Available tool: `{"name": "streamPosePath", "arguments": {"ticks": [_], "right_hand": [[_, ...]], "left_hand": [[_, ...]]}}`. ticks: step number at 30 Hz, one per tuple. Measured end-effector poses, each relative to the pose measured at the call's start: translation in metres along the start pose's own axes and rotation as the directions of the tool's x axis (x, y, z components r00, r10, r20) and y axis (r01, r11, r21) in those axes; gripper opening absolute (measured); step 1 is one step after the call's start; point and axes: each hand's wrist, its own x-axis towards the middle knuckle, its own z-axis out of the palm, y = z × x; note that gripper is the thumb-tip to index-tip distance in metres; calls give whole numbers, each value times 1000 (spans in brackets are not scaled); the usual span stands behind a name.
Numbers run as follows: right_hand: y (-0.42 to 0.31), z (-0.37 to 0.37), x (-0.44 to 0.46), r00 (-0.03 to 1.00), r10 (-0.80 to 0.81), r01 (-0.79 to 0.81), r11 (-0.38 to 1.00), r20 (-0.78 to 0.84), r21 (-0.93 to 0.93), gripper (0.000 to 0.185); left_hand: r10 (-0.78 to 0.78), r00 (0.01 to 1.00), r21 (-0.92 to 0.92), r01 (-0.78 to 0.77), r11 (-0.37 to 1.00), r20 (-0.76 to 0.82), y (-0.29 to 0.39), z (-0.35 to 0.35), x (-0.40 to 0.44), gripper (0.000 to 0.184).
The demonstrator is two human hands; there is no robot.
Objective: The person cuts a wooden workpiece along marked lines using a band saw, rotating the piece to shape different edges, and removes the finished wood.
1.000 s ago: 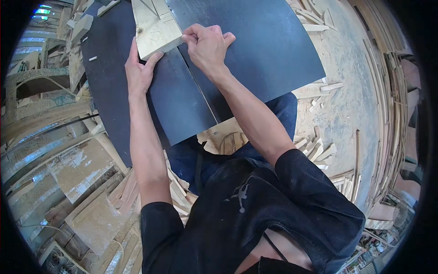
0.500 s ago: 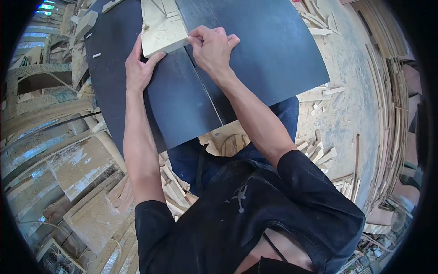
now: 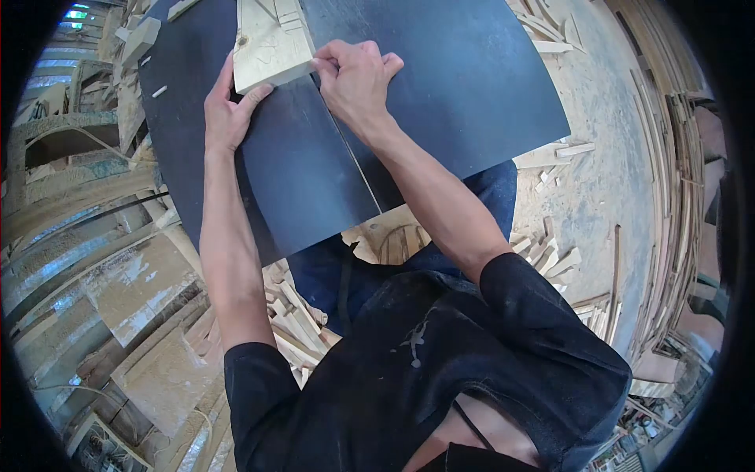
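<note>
A pale wooden board (image 3: 271, 51), with a knot and pencil lines on its top face, lies on a dark table (image 3: 464, 94); its far end runs out of view at the top. My left hand (image 3: 230, 110) grips its left side, thumb against the near end and fingers along the edge. Curled at the near right corner, my right hand (image 3: 358, 82) pinches the board's edge with thumb and forefinger, its other fingers bent above. A narrow pale seam (image 3: 355, 161) crosses the tabletop from near the right fingers towards my body.
A small white stick (image 3: 160, 92) and a wood block (image 3: 144, 35) are at the table's left. Wood offcuts (image 3: 554, 259) litter the floor on the right and beneath me. Long strips (image 3: 668, 197) stand along the right side, and dusty planks (image 3: 149, 291) lie on the left.
Both hands and the board have shifted slightly left and a little upward in view. The grip looks the same. The table also appears slightly turned in the picture.
</note>
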Motion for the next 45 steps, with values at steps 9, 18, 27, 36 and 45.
{"name": "streamPosePath", "arguments": {"ticks": [9, 18, 27, 36, 45], "right_hand": [[-3, 7, 0, 1000, 18, -18, 1000, -23, 12, 7], [-4, 12, -1, 999, 31, -30, 999, -42, 34, 5], [-6, 10, -10, 997, -11, 14, 999, -78, 29, 6], [-2, -22, 15, 960, 113, -128, 991, 256, 42, 13], [-22, 31, 202, 816, 272, -158, 954, 511, -255, 60]], "left_hand": [[7, 999, -53, -4, 999, 48, -6, -4, 6, 86], [-17, 1000, -69, 16, 998, -4, -4, -2, 6, 83], [14, 1000, -38, -13, 999, 22, -7, -9, 6, 80], [128, 992, 187, -129, 974, 19, 22, -2, 5, 93], [37, 999, 161, -38, 986, 11, 18, -1, 6, 94]]}}
